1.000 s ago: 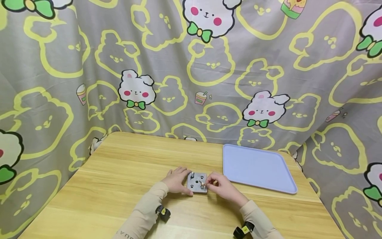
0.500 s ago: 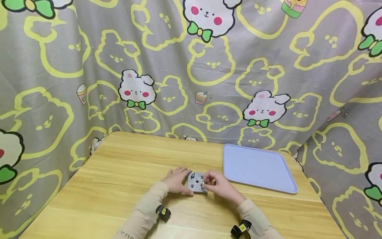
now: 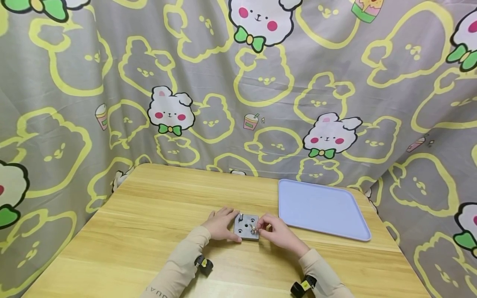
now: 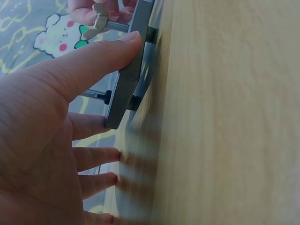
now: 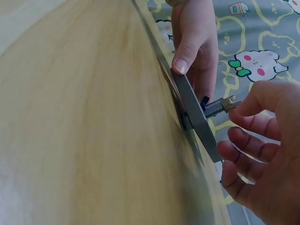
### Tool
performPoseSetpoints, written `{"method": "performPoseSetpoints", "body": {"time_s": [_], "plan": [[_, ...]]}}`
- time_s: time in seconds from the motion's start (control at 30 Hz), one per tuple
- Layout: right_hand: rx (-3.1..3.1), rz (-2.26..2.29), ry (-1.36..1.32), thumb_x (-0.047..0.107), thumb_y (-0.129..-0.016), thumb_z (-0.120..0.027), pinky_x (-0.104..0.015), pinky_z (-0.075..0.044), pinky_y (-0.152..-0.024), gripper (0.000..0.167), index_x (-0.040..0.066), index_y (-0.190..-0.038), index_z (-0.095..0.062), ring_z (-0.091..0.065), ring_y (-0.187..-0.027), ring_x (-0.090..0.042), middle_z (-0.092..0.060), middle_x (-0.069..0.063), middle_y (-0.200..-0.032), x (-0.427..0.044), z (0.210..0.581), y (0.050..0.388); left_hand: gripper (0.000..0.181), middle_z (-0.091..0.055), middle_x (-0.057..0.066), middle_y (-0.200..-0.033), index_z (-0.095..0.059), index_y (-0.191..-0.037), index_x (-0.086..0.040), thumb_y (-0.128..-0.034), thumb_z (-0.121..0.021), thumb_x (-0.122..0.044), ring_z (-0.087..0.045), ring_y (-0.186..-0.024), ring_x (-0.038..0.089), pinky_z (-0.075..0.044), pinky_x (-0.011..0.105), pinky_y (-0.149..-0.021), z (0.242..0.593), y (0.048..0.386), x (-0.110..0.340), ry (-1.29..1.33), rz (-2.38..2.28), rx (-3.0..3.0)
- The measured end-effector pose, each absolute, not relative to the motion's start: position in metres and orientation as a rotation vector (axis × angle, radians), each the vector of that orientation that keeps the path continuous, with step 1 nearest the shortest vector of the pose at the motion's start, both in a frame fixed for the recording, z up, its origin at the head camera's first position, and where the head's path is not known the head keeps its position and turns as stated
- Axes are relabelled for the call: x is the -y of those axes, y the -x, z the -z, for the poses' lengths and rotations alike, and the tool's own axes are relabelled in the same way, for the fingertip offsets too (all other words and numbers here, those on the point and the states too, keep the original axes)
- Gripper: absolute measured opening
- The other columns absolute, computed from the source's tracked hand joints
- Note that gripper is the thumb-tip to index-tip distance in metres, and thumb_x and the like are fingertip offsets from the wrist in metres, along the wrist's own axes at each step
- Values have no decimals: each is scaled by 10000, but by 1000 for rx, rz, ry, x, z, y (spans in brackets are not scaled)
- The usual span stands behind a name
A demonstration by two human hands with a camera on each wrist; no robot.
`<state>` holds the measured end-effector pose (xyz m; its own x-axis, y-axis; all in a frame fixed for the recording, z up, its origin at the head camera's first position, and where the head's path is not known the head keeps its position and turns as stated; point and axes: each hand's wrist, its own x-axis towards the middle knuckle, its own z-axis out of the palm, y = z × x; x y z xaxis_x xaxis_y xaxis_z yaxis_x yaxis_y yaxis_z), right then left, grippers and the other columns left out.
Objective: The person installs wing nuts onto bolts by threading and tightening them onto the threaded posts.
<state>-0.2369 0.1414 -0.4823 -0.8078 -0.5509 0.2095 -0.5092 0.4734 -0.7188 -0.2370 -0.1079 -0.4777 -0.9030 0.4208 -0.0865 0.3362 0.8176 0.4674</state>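
A square grey metal plate (image 3: pixel 244 235) with several holes is held just above the table. Two threaded bolts stand up from its face. One bolt (image 4: pixel 117 26), at the plate's right side, carries a brass-coloured wing nut (image 4: pixel 97 22) near its end. The other bolt (image 3: pixel 240 217) stands at the far left corner with no wing nut on it. My left hand (image 3: pixel 221 225) grips the plate's left side between thumb and index finger, the remaining fingers spread towards the table. My right hand (image 3: pixel 278 234) has its thumb and index finger at the wing nut, pinching it.
The wooden table (image 3: pixel 160 207) lies below both hands. A pale blue tray (image 3: pixel 320 209) rests at the back right, beyond my right hand. A patterned grey curtain (image 3: pixel 216 74) hangs behind and around the table.
My right hand's fingers moved forward over the wing nut, then came back to the right. The wing nut's wings show again. The left hand and plate have stayed in place.
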Motion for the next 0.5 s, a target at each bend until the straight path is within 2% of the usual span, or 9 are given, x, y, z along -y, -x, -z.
{"method": "performPoseSetpoints", "body": {"time_s": [0.1, 0.3, 0.37, 0.5], "plan": [[-2620, 1288, 941, 112, -866, -687, -185, -478, -670, 93, 149, -912, -614, -534, -808, -59, -601, -4, -897, -139, 483, 238, 987, -359, 175, -1551, -373, -1495, -122, -708, -774, -565, -273, -1462, 390, -170, 690, -1153, 478, 237, 108, -586, -669, -2813], [-2583, 1343, 931, 147, -847, -739, -215, -470, -658, 255, 74, -1049, -602, -566, -787, -248, -615, -94, -880, -135, 483, 239, 990, -363, 174, -1549, -366, -1499, -120, -712, -772, -562, -278, -1460, 389, -176, 685, -1154, 477, 236, 108, -582, -662, -2812], [-2582, 1344, 925, 164, -845, -745, -218, -475, -664, 260, 80, -1050, -609, -566, -792, -243, -615, -85, -879, -134, 482, 239, 989, -366, 175, -1547, -367, -1498, -117, -712, -773, -559, -281, -1459, 390, -180, 687, -1151, 476, 236, 108, -584, -662, -2813], [-2597, 1314, 927, 201, -846, -746, -203, -482, -664, 189, 124, -962, -619, -557, -795, -131, -612, -24, -873, -134, 479, 239, 991, -363, 176, -1548, -365, -1499, -115, -712, -772, -558, -279, -1459, 390, -180, 689, -1150, 476, 235, 108, -588, -659, -2816]]}}
